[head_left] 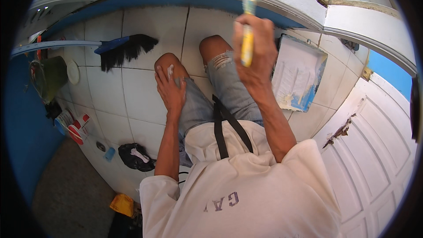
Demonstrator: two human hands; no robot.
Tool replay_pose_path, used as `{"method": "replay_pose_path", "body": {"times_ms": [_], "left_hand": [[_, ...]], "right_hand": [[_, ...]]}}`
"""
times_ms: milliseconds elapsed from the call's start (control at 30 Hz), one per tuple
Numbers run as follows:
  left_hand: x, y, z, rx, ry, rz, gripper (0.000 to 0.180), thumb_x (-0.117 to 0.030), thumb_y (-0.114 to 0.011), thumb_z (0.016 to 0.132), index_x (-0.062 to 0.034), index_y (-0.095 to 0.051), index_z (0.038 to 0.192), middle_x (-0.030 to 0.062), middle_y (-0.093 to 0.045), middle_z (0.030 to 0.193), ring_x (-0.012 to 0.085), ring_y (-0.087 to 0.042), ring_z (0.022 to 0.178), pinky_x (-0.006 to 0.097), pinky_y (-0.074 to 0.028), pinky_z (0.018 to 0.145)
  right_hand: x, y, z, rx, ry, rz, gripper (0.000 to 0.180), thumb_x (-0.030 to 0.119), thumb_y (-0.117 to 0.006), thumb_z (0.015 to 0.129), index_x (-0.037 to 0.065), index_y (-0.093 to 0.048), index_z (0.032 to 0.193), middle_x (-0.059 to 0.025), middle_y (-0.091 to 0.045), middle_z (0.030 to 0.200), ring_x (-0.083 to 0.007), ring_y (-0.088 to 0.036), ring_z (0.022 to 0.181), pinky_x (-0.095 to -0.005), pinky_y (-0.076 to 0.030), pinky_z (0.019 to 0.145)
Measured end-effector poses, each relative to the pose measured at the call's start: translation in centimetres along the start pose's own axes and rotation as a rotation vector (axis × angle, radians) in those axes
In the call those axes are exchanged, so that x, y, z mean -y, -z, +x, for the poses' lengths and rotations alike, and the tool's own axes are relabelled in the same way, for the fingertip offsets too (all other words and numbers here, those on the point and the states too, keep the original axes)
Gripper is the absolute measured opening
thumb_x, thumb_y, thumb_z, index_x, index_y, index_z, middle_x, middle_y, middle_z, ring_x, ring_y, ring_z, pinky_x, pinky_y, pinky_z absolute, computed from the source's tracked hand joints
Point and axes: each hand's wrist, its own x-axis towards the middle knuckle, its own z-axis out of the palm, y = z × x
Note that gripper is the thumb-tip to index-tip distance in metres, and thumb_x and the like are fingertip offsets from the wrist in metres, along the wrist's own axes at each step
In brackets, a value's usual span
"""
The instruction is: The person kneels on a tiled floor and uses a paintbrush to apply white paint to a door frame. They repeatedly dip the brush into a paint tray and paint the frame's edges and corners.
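One right hand (255, 55) gripping paintbrush (248, 39), bristles blurred, near door frame edge (291, 0), left hand (171, 90) on knee (166, 64).

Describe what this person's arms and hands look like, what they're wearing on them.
Both forearms are bare, with no gloves, watch or rings visible. Short off-white T-shirt sleeves cover only the upper arms. The left hand has a smear of white paint across the back near the knuckles. The right hand shows no clear paint marks from this view.
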Motion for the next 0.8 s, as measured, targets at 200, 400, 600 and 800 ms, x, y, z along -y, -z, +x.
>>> {"method": "replay_pose_path", "body": {"times_ms": [200, 400, 600, 800], "left_hand": [[-0.1, -0.1, 0.1, 0.011, -0.010, -0.016, 0.065, -0.026, -0.063, 0.096, -0.0146, -0.041, 0.156, 0.0207, -0.018, 0.169, 0.0480, -0.023, 0.150, 0.058, -0.028, 0.117], [-0.5, 0.7, -0.3, 0.029, 0.022, -0.013, 0.065, -0.027, -0.064, 0.095, -0.0153, -0.042, 0.155, 0.0197, -0.019, 0.168, 0.0475, -0.024, 0.150, 0.057, -0.029, 0.118], [-0.4, 0.2, -0.1, 0.000, -0.001, -0.004, 0.064, -0.028, -0.064, 0.095, -0.0161, -0.042, 0.155, 0.0202, -0.021, 0.168, 0.0481, -0.025, 0.150, 0.058, -0.030, 0.118], [-0.1, -0.3, 0.4, -0.011, -0.010, -0.011, 0.064, -0.030, -0.063, 0.096, -0.0171, -0.041, 0.155, 0.0187, -0.020, 0.168, 0.0470, -0.023, 0.150, 0.057, -0.029, 0.118]], "right_hand": [[0.9, -1.9, 1.9, 0.070, 0.044, 0.417, 0.012, 0.015, -0.066, 0.100, 0.006, -0.065, 0.108, -0.0074, -0.063, 0.095, -0.0179, -0.062, 0.079, -0.0333, -0.051, 0.072], [-3.8, 4.9, 1.0, -0.121, -0.396, 0.322, 0.012, 0.011, -0.060, 0.103, 0.003, -0.065, 0.110, -0.0081, -0.067, 0.102, -0.0129, -0.064, 0.086, -0.0297, -0.053, 0.074], [-3.7, 8.2, 2.5, -0.250, -0.248, -0.144, 0.011, 0.012, -0.065, 0.099, 0.005, -0.067, 0.107, -0.0091, -0.069, 0.101, -0.0227, -0.069, 0.087, -0.0363, -0.056, 0.077], [0.3, 1.9, 5.0, 0.086, -0.021, 0.046, 0.017, 0.015, -0.067, 0.098, 0.005, -0.069, 0.112, -0.0084, -0.072, 0.105, -0.0188, -0.069, 0.086, -0.0346, -0.055, 0.078]]}}
